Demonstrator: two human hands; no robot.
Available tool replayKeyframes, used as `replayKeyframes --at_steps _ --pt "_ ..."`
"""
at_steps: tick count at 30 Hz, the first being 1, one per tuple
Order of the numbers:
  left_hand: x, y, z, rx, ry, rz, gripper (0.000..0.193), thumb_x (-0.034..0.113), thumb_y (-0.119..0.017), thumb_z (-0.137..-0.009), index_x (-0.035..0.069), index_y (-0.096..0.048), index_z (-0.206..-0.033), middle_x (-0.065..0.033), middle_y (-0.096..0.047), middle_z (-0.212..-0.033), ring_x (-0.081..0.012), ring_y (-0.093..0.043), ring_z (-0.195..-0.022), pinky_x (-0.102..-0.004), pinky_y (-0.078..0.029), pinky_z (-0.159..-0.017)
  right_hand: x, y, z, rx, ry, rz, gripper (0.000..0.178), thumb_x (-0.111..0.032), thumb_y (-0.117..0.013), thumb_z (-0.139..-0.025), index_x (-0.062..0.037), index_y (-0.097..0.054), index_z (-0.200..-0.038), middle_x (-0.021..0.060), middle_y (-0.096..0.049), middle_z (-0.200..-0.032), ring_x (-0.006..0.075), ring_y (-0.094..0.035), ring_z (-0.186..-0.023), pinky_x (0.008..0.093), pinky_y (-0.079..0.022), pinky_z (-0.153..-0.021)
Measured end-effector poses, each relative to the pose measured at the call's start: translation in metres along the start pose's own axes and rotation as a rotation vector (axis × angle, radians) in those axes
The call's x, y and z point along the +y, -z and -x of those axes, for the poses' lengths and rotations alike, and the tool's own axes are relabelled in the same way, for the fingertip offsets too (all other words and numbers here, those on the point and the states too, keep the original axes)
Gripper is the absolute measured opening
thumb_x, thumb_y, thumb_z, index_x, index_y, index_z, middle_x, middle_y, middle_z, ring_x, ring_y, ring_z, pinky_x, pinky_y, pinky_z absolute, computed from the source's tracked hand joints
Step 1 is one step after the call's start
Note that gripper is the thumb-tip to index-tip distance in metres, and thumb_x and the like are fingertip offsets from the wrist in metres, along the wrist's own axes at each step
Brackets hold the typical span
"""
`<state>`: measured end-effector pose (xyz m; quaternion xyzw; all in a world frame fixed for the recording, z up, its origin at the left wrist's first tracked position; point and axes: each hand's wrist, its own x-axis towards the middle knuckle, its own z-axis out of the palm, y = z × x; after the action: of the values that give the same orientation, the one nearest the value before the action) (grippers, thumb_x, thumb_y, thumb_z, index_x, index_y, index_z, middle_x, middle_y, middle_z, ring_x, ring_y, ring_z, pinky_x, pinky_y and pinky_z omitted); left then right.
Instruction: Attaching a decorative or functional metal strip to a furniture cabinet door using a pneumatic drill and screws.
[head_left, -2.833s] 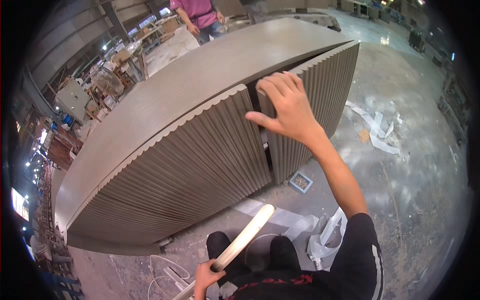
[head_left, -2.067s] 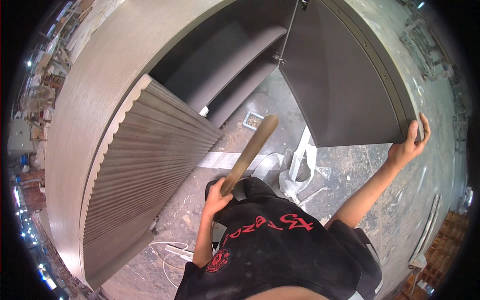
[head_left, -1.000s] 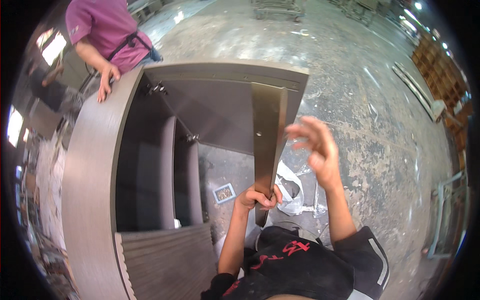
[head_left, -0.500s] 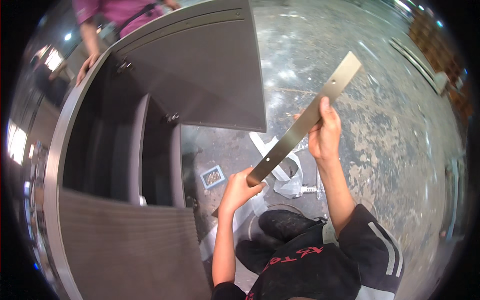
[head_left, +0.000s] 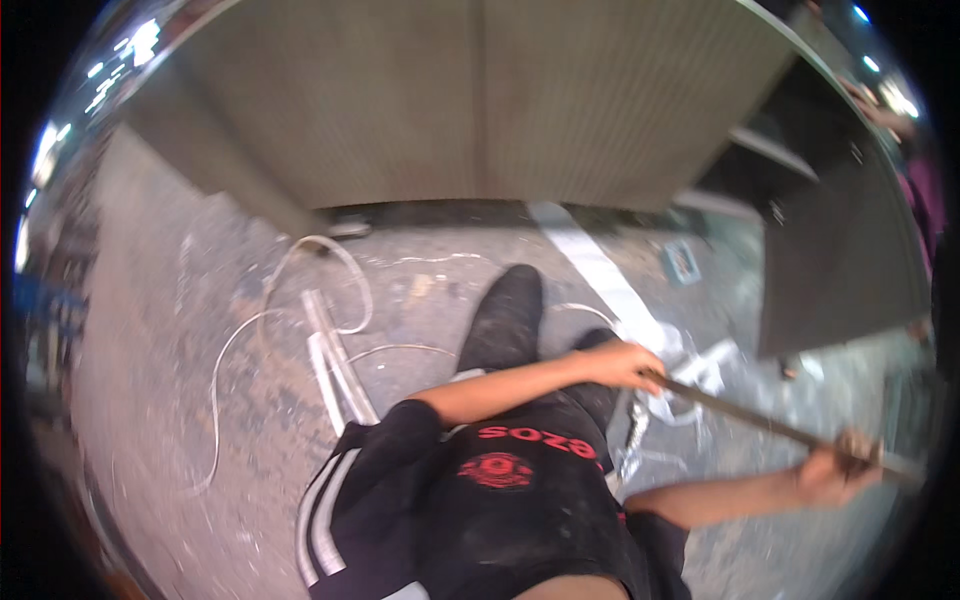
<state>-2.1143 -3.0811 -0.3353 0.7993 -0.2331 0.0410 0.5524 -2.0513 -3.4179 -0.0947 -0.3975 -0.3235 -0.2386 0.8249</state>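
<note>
A long, narrow metal strip stretches between my two hands at the right, seen nearly edge-on. My left hand is closed on its nearer-left end, in front of my dark shoes. Toward the other end, my right hand grips the strip, somewhat blurred by motion. Beyond my hands stands a large grey-brown cabinet with a fine-lined front. Its dark door hangs open at the right, past the strip.
A thin white cable loops over the floor at left, beside pale strips. White wrapping trails toward my feet. Near the cabinet's base lies a small blue box. A purple-clothed person is partly visible at far right.
My view has swung left along the cabinet, so its front now fills the top. The strip has turned from showing its broad face to nearly edge-on, still in both hands.
</note>
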Motion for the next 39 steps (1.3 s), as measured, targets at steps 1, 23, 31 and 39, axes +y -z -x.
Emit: replayKeyframes --at_steps 1,23,31,39 --pt "0.001 -0.003 0.007 0.079 0.041 -0.002 0.037 0.038 -0.076 -0.079 0.009 -0.071 -0.101 -0.0104 -0.071 -0.091 -0.0276 -0.068 -0.082 -0.0359 -0.052 -0.071 0.011 -0.021 0.001 0.104 0.009 -0.015 0.040 -0.033 -0.048 -0.101 0.0029 -0.054 -0.117 0.0078 -0.055 -0.081 0.0151 -0.049 -0.072 0.0347 -0.043 -0.068" --pt "-0.166 0.147 0.078 0.564 0.449 -0.075 0.027 0.022 -0.063 -0.091 0.000 -0.066 -0.107 -0.0174 -0.069 -0.102 -0.0270 -0.066 -0.095 -0.0350 -0.050 -0.084 -0.068 -0.015 0.197 0.800 -0.175 1.233 0.053 -0.057 -0.050 -0.096 -0.0065 -0.057 -0.081 -0.0042 -0.043 -0.064 0.0062 -0.038 -0.056 0.0231 -0.028 -0.050" --pt "-0.375 0.162 0.351 -0.096 1.221 -0.431 0.127 0.081 -0.057 -0.071 0.006 0.003 -0.154 -0.0384 -0.011 -0.151 -0.0502 -0.013 -0.143 -0.0566 -0.020 -0.114 -0.031 0.023 0.248 0.800 -0.520 1.515 0.057 -0.051 -0.054 -0.095 0.0046 -0.070 -0.095 0.0073 -0.063 -0.076 0.0141 -0.052 -0.070 0.0320 -0.044 -0.065" --pt "-0.364 0.060 0.340 0.043 1.594 -0.934 0.119 0.070 -0.072 -0.067 0.042 0.007 -0.151 -0.0310 0.008 -0.154 -0.0557 -0.009 -0.140 -0.0646 -0.028 -0.107 -0.021 0.029 0.324 0.544 -0.882 1.831 0.075 -0.062 -0.049 -0.092 0.0093 -0.057 -0.071 0.0223 -0.050 -0.057 0.0236 -0.048 -0.056 0.0460 -0.040 -0.058"
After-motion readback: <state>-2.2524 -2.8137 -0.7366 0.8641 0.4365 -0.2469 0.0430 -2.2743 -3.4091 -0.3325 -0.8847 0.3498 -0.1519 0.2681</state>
